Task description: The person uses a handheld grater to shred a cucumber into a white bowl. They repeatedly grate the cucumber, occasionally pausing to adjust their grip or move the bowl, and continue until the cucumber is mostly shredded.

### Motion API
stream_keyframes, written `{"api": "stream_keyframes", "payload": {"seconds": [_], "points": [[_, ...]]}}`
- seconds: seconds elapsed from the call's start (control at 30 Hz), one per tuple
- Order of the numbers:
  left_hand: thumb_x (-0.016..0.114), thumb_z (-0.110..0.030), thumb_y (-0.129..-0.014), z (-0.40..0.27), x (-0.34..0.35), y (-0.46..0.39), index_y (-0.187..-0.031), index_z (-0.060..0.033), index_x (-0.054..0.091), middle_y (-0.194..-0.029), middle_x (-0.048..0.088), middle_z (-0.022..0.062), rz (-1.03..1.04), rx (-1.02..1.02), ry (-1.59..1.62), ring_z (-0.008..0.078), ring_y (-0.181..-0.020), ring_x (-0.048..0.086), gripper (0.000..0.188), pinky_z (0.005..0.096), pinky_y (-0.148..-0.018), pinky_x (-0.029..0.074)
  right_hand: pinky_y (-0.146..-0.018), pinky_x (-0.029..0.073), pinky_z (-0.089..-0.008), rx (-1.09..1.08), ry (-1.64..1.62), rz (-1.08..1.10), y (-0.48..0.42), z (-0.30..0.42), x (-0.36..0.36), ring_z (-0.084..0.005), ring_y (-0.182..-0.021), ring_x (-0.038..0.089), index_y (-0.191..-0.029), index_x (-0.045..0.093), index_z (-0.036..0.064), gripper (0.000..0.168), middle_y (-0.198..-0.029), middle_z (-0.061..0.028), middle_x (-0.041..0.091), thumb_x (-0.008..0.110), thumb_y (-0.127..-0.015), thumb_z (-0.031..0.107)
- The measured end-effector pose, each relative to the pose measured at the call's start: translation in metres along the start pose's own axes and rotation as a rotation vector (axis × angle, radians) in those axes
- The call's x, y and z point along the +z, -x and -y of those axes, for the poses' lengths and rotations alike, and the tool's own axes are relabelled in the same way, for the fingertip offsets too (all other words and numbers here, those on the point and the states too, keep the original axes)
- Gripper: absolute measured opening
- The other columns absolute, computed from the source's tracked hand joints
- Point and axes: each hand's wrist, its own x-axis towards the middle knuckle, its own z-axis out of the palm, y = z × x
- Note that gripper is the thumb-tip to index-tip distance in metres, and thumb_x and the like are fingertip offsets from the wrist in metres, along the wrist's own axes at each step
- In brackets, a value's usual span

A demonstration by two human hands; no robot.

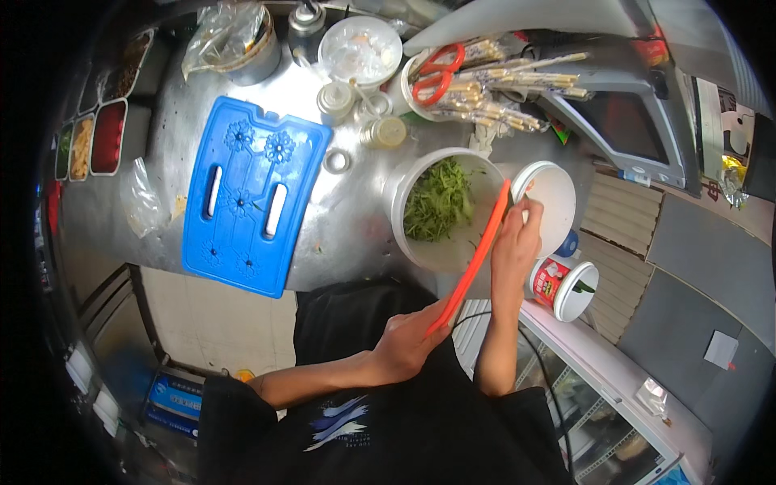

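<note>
My left hand [407,342] grips the near end of an orange-red cutting board [476,260], which is tilted up and seen almost edge-on. Its far end leans over a round white tub [397,212] holding chopped green leaves [439,203]. At that far end, my right hand [516,239] has its fingers curled beside the board. A small dark thing shows by those fingers, possibly part of a knife; the board and hand hide most of it. Just beyond the right hand is a white round lid or shallow container [555,209].
A blue plastic slab [242,236] with two slots lies on the steel table [348,242]. Glass jars [384,132], a container of wrapped chopsticks [406,91] and red-handled scissors [431,90] stand behind. To the right are a labelled bucket [561,285] and a glass-fronted cabinet [582,394].
</note>
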Motion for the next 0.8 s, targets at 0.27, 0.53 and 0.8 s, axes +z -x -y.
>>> {"api": "stream_keyframes", "payload": {"seconds": [0.27, 0.53, 0.8], "points": [[0.053, -0.015, -0.095, 0.003, 0.001, -0.005, -0.131, 0.0002, 0.050, -0.110, 0.064, 0.0198, -0.127, -0.114, 0.033, 0.0311, -0.094, 0.066, 0.039, 0.0344, -0.078, 0.050, -0.050, 0.040, -0.0465, -0.208, 0.040, 0.134, 0.076, -0.021, -0.007, -0.0420, -0.058, 0.059, -0.101, 0.052, 0.006, 0.010, -0.063, -0.0181, 0.056, 0.047, -0.095, 0.012], [0.051, -0.021, -0.094, -0.014, -0.009, 0.000, -0.127, -0.0005, 0.055, -0.076, 0.062, 0.0074, -0.086, -0.371, 0.125, 0.0142, -0.064, 0.061, 0.039, 0.0283, -0.059, 0.048, -0.048, 0.040, -0.0534, -0.272, 0.169, 0.063, 0.012, -0.033, 0.018, -0.0457, -0.056, 0.055, -0.099, 0.051, 0.008, 0.010, -0.066, -0.0216, 0.057, 0.045, -0.095, 0.015], [0.053, -0.022, -0.091, -0.005, 0.001, -0.003, -0.123, 0.0029, 0.055, -0.057, 0.048, -0.0008, -0.144, -0.216, 0.222, 0.0071, -0.039, 0.042, 0.040, 0.0230, -0.036, 0.032, -0.052, 0.044, -0.0557, -0.244, 0.108, 0.244, 0.084, -0.019, -0.014, -0.0453, -0.059, 0.058, -0.101, 0.050, 0.008, 0.011, -0.068, -0.0227, 0.060, 0.047, -0.094, 0.016]]}}
